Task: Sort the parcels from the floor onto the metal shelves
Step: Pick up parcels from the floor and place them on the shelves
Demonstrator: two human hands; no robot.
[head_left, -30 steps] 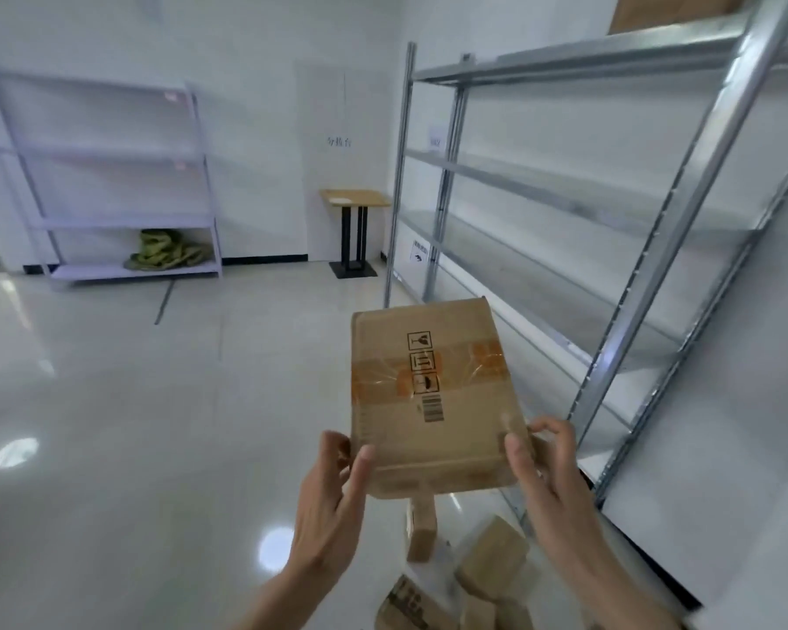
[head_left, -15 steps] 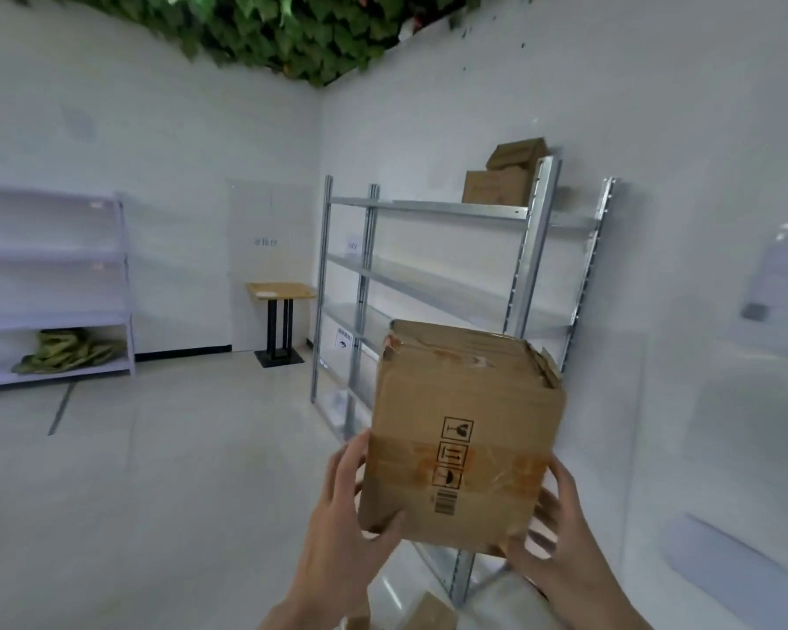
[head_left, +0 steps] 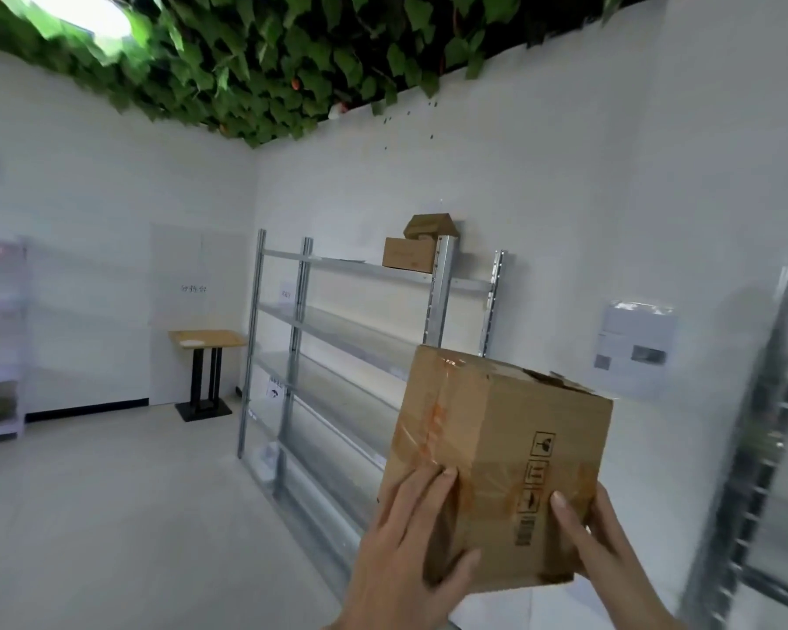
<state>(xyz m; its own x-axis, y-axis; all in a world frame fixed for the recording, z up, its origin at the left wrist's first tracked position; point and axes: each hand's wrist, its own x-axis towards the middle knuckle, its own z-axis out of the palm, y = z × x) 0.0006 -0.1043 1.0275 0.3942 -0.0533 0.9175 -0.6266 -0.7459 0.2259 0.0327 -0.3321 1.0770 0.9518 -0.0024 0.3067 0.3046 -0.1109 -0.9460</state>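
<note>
I had the cardboard parcel [head_left: 497, 470] up in both hands, tilted, in the air in front of the metal shelves [head_left: 337, 329] and touching none of them. My left hand [head_left: 410, 543] lay flat against its near left face, fingers [head_left: 433, 486] nearly straight, thumb hooked under the bottom edge; my right hand [head_left: 597, 543] cupped the lower right corner, thumb across the printed face, fingers curled round behind. Two parcels [head_left: 417, 247] were sitting at the right end of the top shelf, beside the front post. The lower shelves looked bare, so my reckoning was: level the box first, lift it clear of a shelf's front edge, slide it in flat, and only then let go. The torn top flap looked weak, so I judged the bottom corners the safer grip.
</note>
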